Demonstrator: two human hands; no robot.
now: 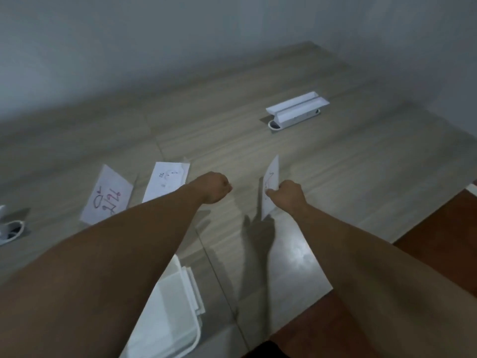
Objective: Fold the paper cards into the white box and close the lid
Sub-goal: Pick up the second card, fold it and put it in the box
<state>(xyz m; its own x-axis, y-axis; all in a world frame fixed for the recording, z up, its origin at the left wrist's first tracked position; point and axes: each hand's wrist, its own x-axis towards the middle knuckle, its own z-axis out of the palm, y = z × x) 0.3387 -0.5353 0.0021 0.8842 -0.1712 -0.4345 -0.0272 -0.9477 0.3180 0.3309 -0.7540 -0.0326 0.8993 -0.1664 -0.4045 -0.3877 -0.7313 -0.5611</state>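
Observation:
My right hand (287, 193) is shut on a white paper card (271, 182) with red scribbles, holding it on edge above the table. My left hand (215, 187) is a closed fist with nothing in it, a little to the left of that card. Two more cards lie flat on the table: one with red and blue writing (107, 196) at the left, one with faint marks (166, 180) beside it, partly under my left forearm. The white box (167, 313) stands open at the near edge, partly hidden by my left arm, with its lid (195, 290) alongside.
A white folded paper or plastic piece (296, 108) rests over an oval cable port far right on the wooden table (322, 177). A round white port (11, 229) sits at the left edge. The table's near right edge drops to a reddish-brown floor (438, 228).

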